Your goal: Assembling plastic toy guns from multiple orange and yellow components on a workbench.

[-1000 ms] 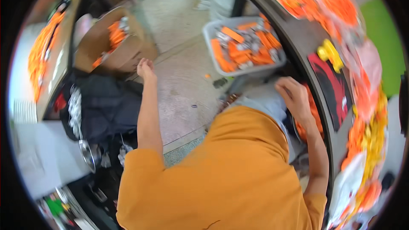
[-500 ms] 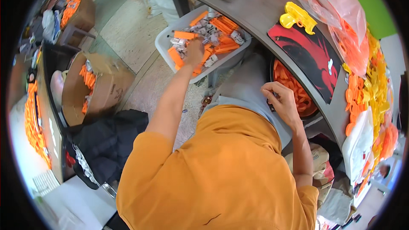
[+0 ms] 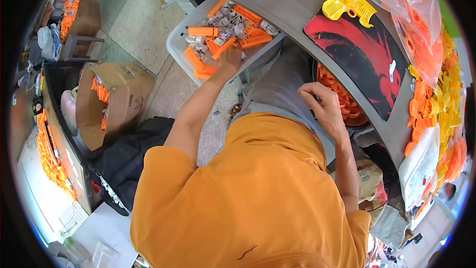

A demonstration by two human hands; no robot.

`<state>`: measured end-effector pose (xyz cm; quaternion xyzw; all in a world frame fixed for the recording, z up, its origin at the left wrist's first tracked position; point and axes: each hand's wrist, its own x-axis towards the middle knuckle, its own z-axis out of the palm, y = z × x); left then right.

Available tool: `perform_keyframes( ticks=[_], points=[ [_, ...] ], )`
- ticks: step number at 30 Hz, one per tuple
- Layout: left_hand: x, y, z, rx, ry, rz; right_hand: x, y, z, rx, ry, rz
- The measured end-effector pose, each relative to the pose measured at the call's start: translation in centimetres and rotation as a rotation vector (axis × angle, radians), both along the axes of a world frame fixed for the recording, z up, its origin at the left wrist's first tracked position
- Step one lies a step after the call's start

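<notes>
Now L hand (image 3: 229,59) fingers curled on orange parts (image 3: 210,52) in tray (image 3: 176,44); R hand (image 3: 325,106) loosely curled, empty.

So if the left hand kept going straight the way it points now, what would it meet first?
The left hand points up into the white tray and already seems to be among the orange plastic parts there. Going on, it would likely meet those first, then the small grey pieces; depth is unclear.

Orange parts (image 3: 206,31) in a white tray (image 3: 174,44). Yellow toy gun (image 3: 347,2) on a red-and-black mat (image 3: 362,59). Grey bench (image 3: 292,0). Brown cardboard box (image 3: 124,94).
</notes>
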<state>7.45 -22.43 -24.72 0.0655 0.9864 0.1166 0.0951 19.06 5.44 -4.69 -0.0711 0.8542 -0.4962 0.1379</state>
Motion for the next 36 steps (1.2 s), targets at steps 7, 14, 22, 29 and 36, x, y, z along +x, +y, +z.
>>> perform_keyframes(
  ticks=[7,14,22,29,36],
  points=[
    [-2.1,1.9,-0.3,-0.195,-0.28,-0.015,-0.1,-0.2,0.6,-0.09,0.031,-0.019],
    [-2.5,-0.1,-3.6,0.09,-0.313,0.086,0.6,0.4,1.3,-0.15,0.017,-0.037],
    [-2.3,-5.8,7.3,0.665,-0.155,0.178,0.6,1.1,0.7,-0.313,-0.142,-0.092],
    [0.4,-5.2,21.1,1.415,-0.058,0.323,-1.8,-2.0,1.4,-0.32,-0.097,0.053],
    [-0.5,0.5,26.9,1.703,-0.173,-0.147,-4.1,-4.5,5.4,-0.312,0.509,-0.228]
  ],
)
